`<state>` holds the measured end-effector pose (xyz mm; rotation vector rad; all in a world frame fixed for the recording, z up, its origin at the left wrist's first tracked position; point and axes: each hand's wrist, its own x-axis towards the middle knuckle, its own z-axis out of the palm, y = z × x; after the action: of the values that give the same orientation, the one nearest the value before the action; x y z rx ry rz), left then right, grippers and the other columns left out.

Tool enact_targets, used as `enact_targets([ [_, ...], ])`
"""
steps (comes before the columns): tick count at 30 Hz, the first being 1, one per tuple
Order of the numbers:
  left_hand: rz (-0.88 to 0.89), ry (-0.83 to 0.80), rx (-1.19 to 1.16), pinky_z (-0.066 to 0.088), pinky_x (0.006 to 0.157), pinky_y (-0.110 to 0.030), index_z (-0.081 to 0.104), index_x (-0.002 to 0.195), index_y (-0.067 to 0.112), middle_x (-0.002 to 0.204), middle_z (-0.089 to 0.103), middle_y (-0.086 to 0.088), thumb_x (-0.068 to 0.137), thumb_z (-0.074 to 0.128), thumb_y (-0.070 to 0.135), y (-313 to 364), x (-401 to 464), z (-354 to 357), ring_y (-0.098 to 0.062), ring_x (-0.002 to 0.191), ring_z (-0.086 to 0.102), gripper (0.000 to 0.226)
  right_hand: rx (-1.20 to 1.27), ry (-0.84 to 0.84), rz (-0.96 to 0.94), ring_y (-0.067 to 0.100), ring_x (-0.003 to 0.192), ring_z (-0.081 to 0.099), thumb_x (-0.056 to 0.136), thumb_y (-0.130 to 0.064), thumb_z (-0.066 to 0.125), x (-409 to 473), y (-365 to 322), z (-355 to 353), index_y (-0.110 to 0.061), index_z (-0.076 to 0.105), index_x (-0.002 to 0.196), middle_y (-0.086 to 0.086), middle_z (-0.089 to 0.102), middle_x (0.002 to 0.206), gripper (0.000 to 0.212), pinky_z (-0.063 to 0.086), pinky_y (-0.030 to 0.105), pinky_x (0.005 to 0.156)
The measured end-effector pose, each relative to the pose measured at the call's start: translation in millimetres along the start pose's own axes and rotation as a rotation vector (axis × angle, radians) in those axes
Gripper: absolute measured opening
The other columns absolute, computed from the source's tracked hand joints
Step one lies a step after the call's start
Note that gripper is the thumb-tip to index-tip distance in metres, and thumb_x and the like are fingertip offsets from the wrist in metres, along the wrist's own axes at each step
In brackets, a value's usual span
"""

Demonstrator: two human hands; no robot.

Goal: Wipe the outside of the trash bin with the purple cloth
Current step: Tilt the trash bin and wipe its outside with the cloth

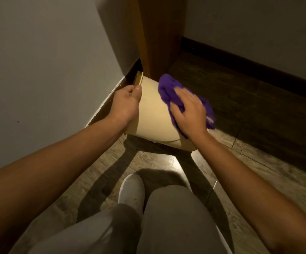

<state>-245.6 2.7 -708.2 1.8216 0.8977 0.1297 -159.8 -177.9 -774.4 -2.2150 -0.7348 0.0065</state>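
**Bin tipped and held while the cloth is pressed to its side**

The trash bin, cream-coloured, is seen at the centre of the frame, tipped away toward the corner where the pale wall meets a wooden panel. Its base edge is lifted toward the viewer, above the floor. The bin is steadied by the left hand, whose grip is closed on the upper left side near the rim, thumb on the outside. The purple cloth is bunched against the right side of the bin and is held there under the right hand, whose fingers are laid flat and spread over it rather than clenched.

Several slips can be foreseen. Because the bin is balanced on a tilt, a hard sideways stroke could twist it out of the left-hand grip and let it roll or knock the wooden panel. The cloth is loosely bunched, so a fold could slide from beneath the palm and leave bare skin rubbing the plastic. The far side, turned toward the corner, is hidden and could well be missed.
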Motion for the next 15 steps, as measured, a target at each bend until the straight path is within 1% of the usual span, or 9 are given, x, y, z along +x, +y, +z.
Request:
enact_targets([
  [2,0.004,-0.005,-0.002,0.041,0.062,-0.027,0.069,0.100,0.025,0.088,0.068,0.006,0.104,0.046,0.044,4,3,2,-0.011,0.082,0.063,0.030,-0.011,0.022,-0.134,0.033,0.149,0.042,0.095,-0.025,0.057,-37,4,4,-0.019,0.058,0.145,0.009,0.056,0.154,0.050,0.022,0.057,0.126],
  [4,-0.056,0.020,-0.065,0.047,0.067,-0.032,0.069,0.093,0.025,0.086,0.070,0.002,0.104,0.048,0.040,11,8,4,-0.016,0.082,0.065,0.028,-0.058,-0.029,-0.304,0.034,0.155,0.030,0.090,-0.025,0.059,-60,-4,20,-0.026,0.054,0.147,0.006,0.048,0.160,0.057,0.010,0.059,0.128],
  [7,-0.166,0.025,-0.208,0.053,0.074,-0.035,0.068,0.093,0.019,0.084,0.069,-0.004,0.105,0.049,0.036,13,10,6,-0.021,0.081,0.066,0.028,-0.157,-0.066,-0.457,0.039,0.156,0.027,0.092,-0.032,0.065,-69,-22,40,-0.028,0.055,0.147,0.007,0.045,0.163,0.056,0.012,0.069,0.124],
  [8,-0.183,0.021,-0.230,0.056,0.076,-0.037,0.068,0.094,0.017,0.087,0.071,-0.008,0.106,0.048,0.034,12,9,7,-0.024,0.084,0.068,0.029,-0.166,-0.042,-0.433,0.039,0.155,0.029,0.094,-0.036,0.065,-64,-26,42,-0.028,0.056,0.146,0.008,0.046,0.162,0.054,0.014,0.069,0.123],
  [10,-0.168,0.036,-0.228,0.058,0.082,-0.041,0.067,0.098,0.014,0.097,0.074,-0.014,0.106,0.047,0.032,8,4,10,-0.030,0.093,0.071,0.029,-0.195,0.036,-0.273,0.036,0.153,0.034,0.099,-0.048,0.057,-46,-37,41,-0.029,0.055,0.147,0.006,0.048,0.160,0.051,0.016,0.065,0.124],
  [11,-0.141,0.047,-0.198,0.058,0.076,-0.038,0.066,0.098,0.016,0.095,0.073,-0.012,0.107,0.046,0.033,6,1,12,-0.026,0.090,0.071,0.028,-0.221,0.072,-0.172,0.033,0.151,0.037,0.101,-0.053,0.050,-31,-43,39,-0.030,0.055,0.147,0.005,0.050,0.159,0.051,0.017,0.062,0.124],
  [13,-0.065,0.063,-0.124,0.051,0.055,-0.023,0.062,0.094,0.021,0.084,0.069,-0.001,0.107,0.044,0.034,3,-5,15,-0.006,0.070,0.069,0.026,-0.237,0.080,-0.019,0.030,0.145,0.045,0.104,-0.058,0.040,1,-49,35,-0.031,0.055,0.147,0.003,0.057,0.153,0.053,0.023,0.058,0.123],
  [14,-0.028,0.061,-0.096,0.047,0.047,-0.015,0.061,0.094,0.022,0.081,0.067,0.002,0.107,0.044,0.035,2,-6,16,0.001,0.060,0.066,0.025,-0.211,0.065,0.022,0.028,0.142,0.049,0.104,-0.058,0.039,15,-49,32,-0.030,0.056,0.146,0.001,0.061,0.149,0.053,0.027,0.056,0.122],
  [15,-0.004,0.049,-0.069,0.044,0.042,-0.011,0.061,0.096,0.022,0.082,0.066,0.003,0.107,0.044,0.037,2,-7,17,0.002,0.057,0.065,0.024,-0.163,0.055,0.043,0.026,0.139,0.053,0.105,-0.056,0.041,27,-48,28,-0.028,0.057,0.146,0.001,0.064,0.146,0.052,0.031,0.054,0.120],
])
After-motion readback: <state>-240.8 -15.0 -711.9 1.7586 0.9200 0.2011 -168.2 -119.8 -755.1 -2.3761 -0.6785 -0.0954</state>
